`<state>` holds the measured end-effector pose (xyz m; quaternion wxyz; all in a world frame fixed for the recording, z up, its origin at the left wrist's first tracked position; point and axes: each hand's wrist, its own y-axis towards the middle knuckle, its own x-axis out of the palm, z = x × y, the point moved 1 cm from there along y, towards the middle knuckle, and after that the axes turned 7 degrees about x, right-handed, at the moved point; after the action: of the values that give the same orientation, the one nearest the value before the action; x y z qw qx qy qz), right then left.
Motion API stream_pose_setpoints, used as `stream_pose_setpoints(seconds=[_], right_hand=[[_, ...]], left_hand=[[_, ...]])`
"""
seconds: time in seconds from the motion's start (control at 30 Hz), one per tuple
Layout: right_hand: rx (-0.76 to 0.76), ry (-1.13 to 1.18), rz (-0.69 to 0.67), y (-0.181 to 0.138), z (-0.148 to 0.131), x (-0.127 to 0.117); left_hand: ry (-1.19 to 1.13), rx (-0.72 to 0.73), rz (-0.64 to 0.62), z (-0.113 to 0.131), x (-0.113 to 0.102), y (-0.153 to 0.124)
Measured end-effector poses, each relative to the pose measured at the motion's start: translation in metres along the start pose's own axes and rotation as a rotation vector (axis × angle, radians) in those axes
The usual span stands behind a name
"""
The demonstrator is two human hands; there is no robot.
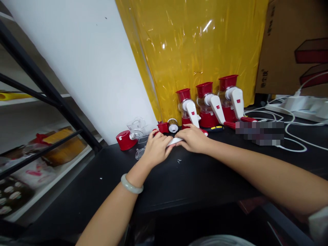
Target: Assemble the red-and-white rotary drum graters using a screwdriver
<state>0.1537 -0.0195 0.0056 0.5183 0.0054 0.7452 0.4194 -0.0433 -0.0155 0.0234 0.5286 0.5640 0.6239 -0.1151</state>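
Observation:
My left hand [156,147] and my right hand [192,139] meet on the black table [179,177], both curled round a white handle piece [175,141] that shows between them. A pale bangle [131,185] rings my left wrist. Just behind the hands lie a small red part with a metal drum [168,126], a red base [125,140] and clear plastic pieces [137,127]. Three assembled red-and-white rotary graters [208,106] stand in a row against the yellow sheet.
A yellow plastic sheet [194,48] and a white wall [84,61] back the table. A cardboard box [294,44] stands at the right above a power strip with white cables [297,109]. A black-framed shelf [38,136] with packaged goods is at the left.

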Motion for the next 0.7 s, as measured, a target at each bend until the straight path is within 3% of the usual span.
stream_pose_setpoints(seconds=[0.43, 0.7], right_hand=[[0.003, -0.002, 0.002, 0.0, -0.005, -0.005], [-0.054, -0.106, 0.074, -0.001, 0.002, 0.006]], left_hand=[[0.004, 0.011, 0.047, 0.004, -0.006, 0.0], [0.035, -0.015, 0.012, 0.001, 0.001, 0.001]])
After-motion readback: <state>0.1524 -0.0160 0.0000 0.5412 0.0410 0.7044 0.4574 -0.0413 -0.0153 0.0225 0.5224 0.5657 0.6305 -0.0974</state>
